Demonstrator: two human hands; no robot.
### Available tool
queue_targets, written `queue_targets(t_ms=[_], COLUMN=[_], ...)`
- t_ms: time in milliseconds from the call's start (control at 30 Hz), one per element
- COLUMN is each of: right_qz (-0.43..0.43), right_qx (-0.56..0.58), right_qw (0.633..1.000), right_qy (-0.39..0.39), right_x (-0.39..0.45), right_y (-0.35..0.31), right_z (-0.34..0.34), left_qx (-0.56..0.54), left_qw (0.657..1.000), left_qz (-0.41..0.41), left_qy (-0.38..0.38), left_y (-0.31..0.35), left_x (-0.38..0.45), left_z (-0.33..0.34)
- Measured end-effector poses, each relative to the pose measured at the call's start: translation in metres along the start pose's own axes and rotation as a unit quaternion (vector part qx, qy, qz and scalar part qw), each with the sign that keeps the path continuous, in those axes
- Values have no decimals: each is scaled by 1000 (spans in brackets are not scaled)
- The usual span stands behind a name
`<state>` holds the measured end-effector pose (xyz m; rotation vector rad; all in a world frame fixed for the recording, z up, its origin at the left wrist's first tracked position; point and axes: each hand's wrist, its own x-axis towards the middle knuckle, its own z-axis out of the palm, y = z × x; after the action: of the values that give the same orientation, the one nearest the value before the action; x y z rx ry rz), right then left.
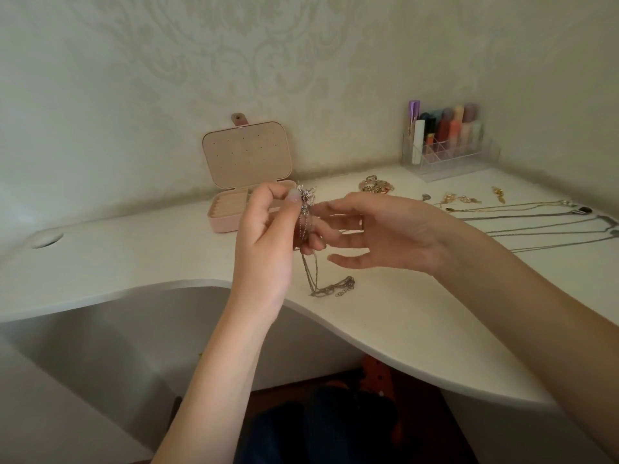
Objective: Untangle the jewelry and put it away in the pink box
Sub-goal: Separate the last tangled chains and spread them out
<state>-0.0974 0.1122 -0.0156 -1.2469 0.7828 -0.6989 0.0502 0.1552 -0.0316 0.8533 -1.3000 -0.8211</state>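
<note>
- Left hand [268, 236] pinches a tangled cluster of silver chains [306, 199] above the white desk [402, 316]; their loose ends [331, 289] trail down onto it
- Right hand [378, 232] has its fingers spread and relaxed, fingertips at the hanging chains
- Pink jewelry box [246, 172] stands open behind the hands
- More necklaces [536, 222] lie stretched out on the right, well apart from the box

Clear organizer [450, 155] of cosmetic tubes on white desk [385, 329], against patterned wall [301, 61]
</note>
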Motion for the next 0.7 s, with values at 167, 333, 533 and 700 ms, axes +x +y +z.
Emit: queue_targets(t_ms=[167,333,533,700], right_qz=[-113,-152,-221,-282], right_qx=[-85,-105,-90,-115], right_qw=[990,983,971,950], right_qy=[-8,-17,25,74], right_x=[3,3,4,3], right_y=[6,7,9,9], right_z=[3,5,8,14], left_qx=[-2,16,9,3], left_qw=[1000,1000,1000,1000], left_qz=[7,8,2,-10], left_qy=[-1,-7,6,26], left_y=[4,6,7,8], left_x=[0,0,0,0], left_z=[-2,-4,-1,1])
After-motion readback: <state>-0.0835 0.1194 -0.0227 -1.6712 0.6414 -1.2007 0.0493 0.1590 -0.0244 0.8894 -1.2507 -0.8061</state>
